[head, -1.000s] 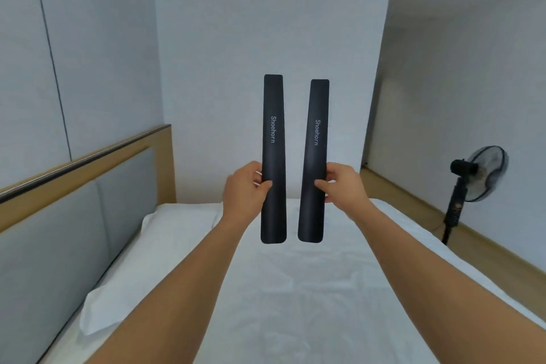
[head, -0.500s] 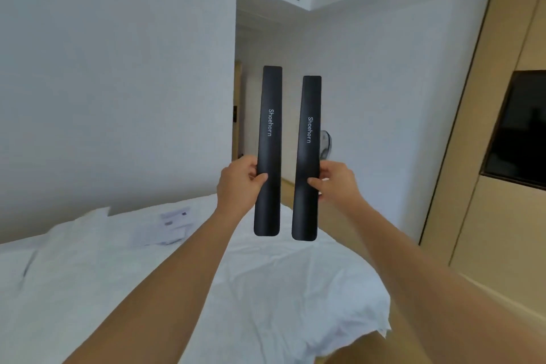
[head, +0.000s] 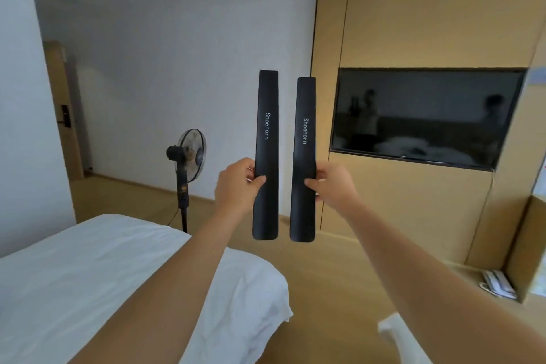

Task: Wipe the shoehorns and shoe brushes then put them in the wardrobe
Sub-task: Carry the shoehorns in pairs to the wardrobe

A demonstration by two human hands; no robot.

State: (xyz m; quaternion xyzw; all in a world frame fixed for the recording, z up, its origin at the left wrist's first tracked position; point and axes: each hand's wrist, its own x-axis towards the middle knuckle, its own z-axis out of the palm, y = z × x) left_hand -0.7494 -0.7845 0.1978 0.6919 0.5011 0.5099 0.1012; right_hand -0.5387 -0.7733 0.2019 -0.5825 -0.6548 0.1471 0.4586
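Note:
Two long black shoehorns, each printed "Shoehorn", stand upright side by side in front of me at arm's length. My left hand (head: 237, 186) grips the left shoehorn (head: 266, 115) at its lower third. My right hand (head: 332, 185) grips the right shoehorn (head: 305, 115) at the same height. A narrow gap separates the two shoehorns. No shoe brush or wiping cloth is in view. No wardrobe opening shows; wooden wall panels (head: 413, 23) fill the right side.
A white bed (head: 74, 275) lies at lower left. A black standing fan (head: 189, 154) stands on the wooden floor beyond it. A dark wall-mounted TV (head: 428, 118) hangs on the panels. A telephone (head: 497, 287) sits at lower right, a door (head: 63, 115) far left.
The view has swung right from the headboard wall to the TV wall. Both hands keep the shoehorns upright in the same grip.

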